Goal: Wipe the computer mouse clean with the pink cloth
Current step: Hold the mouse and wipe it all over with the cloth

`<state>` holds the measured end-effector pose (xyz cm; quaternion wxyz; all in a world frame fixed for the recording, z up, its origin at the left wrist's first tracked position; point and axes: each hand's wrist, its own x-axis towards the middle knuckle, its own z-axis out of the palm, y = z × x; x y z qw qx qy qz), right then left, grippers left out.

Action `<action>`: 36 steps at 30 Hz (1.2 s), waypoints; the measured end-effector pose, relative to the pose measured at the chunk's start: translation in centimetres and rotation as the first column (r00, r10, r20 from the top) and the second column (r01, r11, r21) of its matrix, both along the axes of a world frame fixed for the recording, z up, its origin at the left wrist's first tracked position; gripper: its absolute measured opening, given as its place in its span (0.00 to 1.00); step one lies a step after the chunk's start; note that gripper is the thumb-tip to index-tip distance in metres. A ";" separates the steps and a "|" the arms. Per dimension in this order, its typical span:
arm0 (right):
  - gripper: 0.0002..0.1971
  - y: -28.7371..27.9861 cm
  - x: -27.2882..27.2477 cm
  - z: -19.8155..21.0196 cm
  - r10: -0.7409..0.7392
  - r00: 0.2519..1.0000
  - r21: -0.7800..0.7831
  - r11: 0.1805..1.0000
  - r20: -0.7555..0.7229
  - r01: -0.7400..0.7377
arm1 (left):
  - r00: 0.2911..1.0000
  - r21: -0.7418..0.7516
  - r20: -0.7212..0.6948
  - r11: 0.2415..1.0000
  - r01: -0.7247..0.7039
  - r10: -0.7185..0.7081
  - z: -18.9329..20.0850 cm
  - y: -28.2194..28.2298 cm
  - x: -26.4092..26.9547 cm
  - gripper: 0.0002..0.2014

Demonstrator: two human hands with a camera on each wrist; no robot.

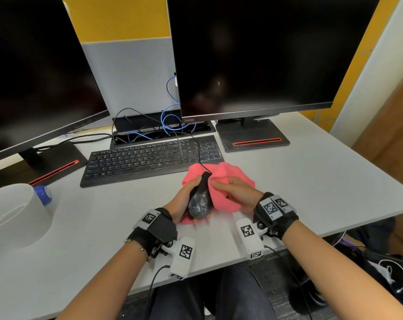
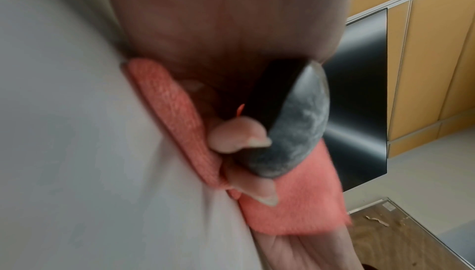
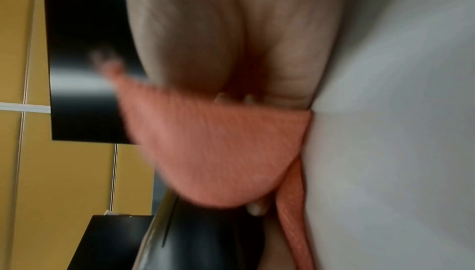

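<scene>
A black wired computer mouse (image 1: 200, 199), smeared with whitish dust, is tipped on its side just above the desk. My left hand (image 1: 184, 199) grips it from the left, its fingers curled under the mouse's rear end. In the left wrist view the mouse (image 2: 298, 128) shows grey smears, with a fingertip (image 2: 236, 134) on its edge. The pink cloth (image 1: 223, 181) lies bunched under and right of the mouse. My right hand (image 1: 235, 192) holds the cloth against the mouse's right side. The right wrist view is blurred and filled with pink cloth (image 3: 218, 148).
A black keyboard (image 1: 149, 158) lies just behind the hands, with the mouse cable (image 1: 199, 148) crossing it. Two dark monitors (image 1: 253, 54) stand at the back on black bases. A white roll (image 1: 16, 213) and a blue-capped bottle (image 1: 43, 192) stand at the left. The desk edge (image 1: 219, 264) is near.
</scene>
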<state>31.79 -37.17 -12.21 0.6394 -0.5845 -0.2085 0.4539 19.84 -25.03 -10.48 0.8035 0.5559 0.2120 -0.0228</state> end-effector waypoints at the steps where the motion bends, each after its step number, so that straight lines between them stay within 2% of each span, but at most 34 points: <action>1: 0.17 0.1 0.0 0.1 -0.041 0.999 -0.017 0.999 0.007 0.041 | 1.000 -0.001 0.003 1.000 -0.018 0.018 -0.1 0.0 0.1 0.25; 3: 0.26 0.4 0.5 0.0 -0.096 0.995 -0.071 0.993 0.004 0.096 | 0.999 -0.003 0.005 0.999 -0.052 0.052 -0.1 0.1 0.2 0.22; 4: 0.27 0.4 0.4 0.1 -0.107 0.994 -0.071 0.992 -0.011 0.106 | 0.998 -0.006 0.006 0.998 -0.057 0.057 -0.2 0.1 0.2 0.22; 7: 0.22 0.2 0.4 0.1 -0.073 0.993 -0.012 0.997 -0.095 0.072 | 0.999 -0.022 0.002 0.998 -0.053 0.053 -0.2 0.1 0.2 0.22; 11: 0.13 0.0 -0.1 0.0 0.045 0.999 0.002 0.999 0.030 -0.045 | 0.999 0.006 -0.009 0.999 -0.031 0.031 -0.7 0.3 0.3 0.26; 13: 0.11 0.4 0.1 -0.2 -0.015 0.999 -0.013 1.000 0.037 0.016 | 0.998 0.000 -0.010 0.998 -0.056 0.056 -0.9 0.4 0.4 0.24; 16: 0.14 1.2 0.8 -0.5 -0.155 0.984 -0.116 0.979 0.089 0.165 | 0.998 -0.016 -0.004 0.997 -0.070 0.070 -0.9 0.4 0.6 0.21; 19: 0.15 1.6 0.9 -0.5 -0.198 0.976 -0.172 0.962 0.085 0.210 | 0.997 -0.035 -0.015 0.997 -0.070 0.070 -1.1 0.6 0.6 0.22; 21: 0.16 1.5 0.8 -0.4 -0.215 0.975 -0.162 0.962 0.059 0.222 | 0.998 -0.073 -0.030 0.996 -0.058 0.056 -1.1 0.6 0.5 0.24; 24: 0.29 1.0 0.8 -0.6 -0.212 0.977 -0.085 0.974 -0.018 0.210 | 0.997 -0.118 -0.045 0.991 -0.062 0.057 -0.8 0.4 0.3 0.27; 27: 0.21 0.3 0.4 -0.4 -0.124 0.987 0.061 0.990 -0.104 0.131 | 0.995 -0.113 -0.043 0.989 -0.098 0.093 -0.9 0.4 0.4 0.31; 29: 0.21 -0.1 0.4 -0.3 -0.128 0.987 0.069 0.988 -0.096 0.135 | 0.994 -0.101 -0.040 0.989 -0.109 0.105 -1.1 0.6 0.3 0.35; 30: 0.21 -0.2 0.6 -0.4 -0.153 0.988 0.035 0.987 -0.028 0.154 | 0.995 -0.110 -0.027 0.989 -0.094 0.092 -1.1 0.7 0.1 0.37; 32: 0.17 -0.5 1.2 -0.4 -0.179 0.949 -0.120 0.969 0.261 0.216 | 0.996 -0.093 0.002 0.992 -0.088 0.088 -1.0 1.0 0.1 0.37; 34: 0.09 -1.0 1.8 -0.4 -0.180 0.836 -0.232 0.911 0.519 0.340 | 0.993 -0.098 0.043 0.990 -0.101 0.106 -0.8 1.3 0.1 0.33; 35: 0.05 -1.4 1.8 -0.1 -0.217 0.782 -0.225 0.882 0.584 0.413 | 0.991 -0.098 0.058 0.988 -0.116 0.122 -0.8 1.4 0.2 0.32; 36: 0.06 -1.6 1.7 0.2 -0.274 0.722 -0.181 0.856 0.635 0.484 | 0.988 -0.092 0.068 0.987 -0.135 0.141 -0.7 1.4 0.3 0.31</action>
